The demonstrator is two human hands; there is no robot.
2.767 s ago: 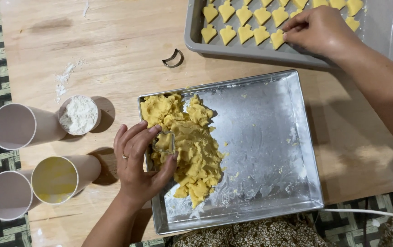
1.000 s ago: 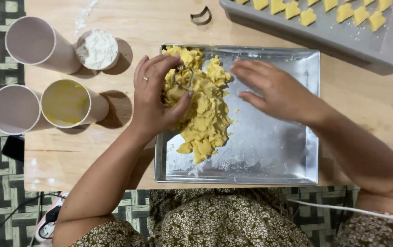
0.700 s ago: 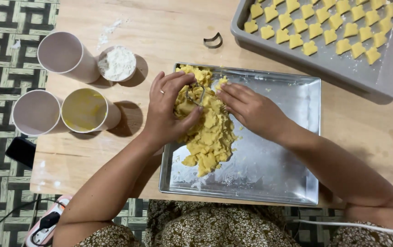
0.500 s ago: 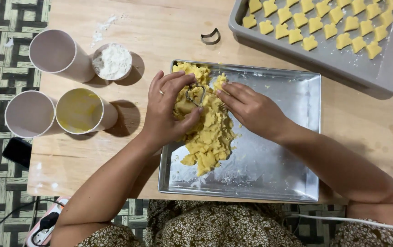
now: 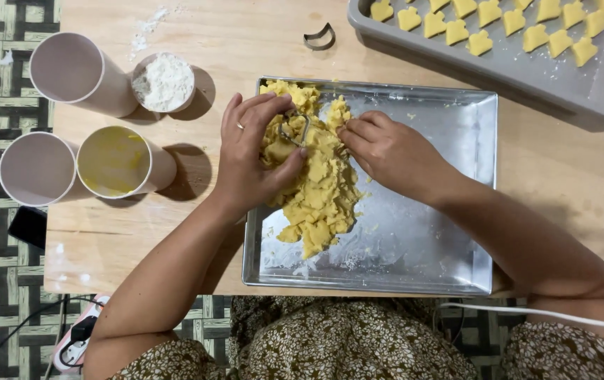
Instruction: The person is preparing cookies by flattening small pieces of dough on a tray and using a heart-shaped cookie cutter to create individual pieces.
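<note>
Head view, looking straight down: the left hand (image 5: 251, 158) curls over the top of the yellow dough (image 5: 316, 179), fingers half-closed around a small metal cutter (image 5: 293, 129) that pokes out between fingertips and thumb. The right hand (image 5: 386, 151) sits just beside it, fingers bunched and narrow, tips pressing into the dough's upper edge. That dough lies in a ragged heap on the left half of the floured silver tray (image 5: 450, 211), which rests on the wooden table (image 5: 196, 232).

Doing this well looks like a matter of steadiness: keep the cutter upright, press it squarely into a thick patch, not the crumbly fringe, and let the right fingertips brace the dough so nothing tears on release. A dusting from the flour cup (image 5: 163, 82) would likely stop sticking.

Up top, cut pieces line a grey baking tray (image 5: 499, 70), cut off by the frame edge, so its full count stays unknown. A second cutter (image 5: 319, 39) lies loose on the table. The held cutter's shape is mostly hidden under the fingers, and whether a piece sits inside it cannot be told. Three tall cups stand left, one yellow-coated cup (image 5: 116, 160) among them.
</note>
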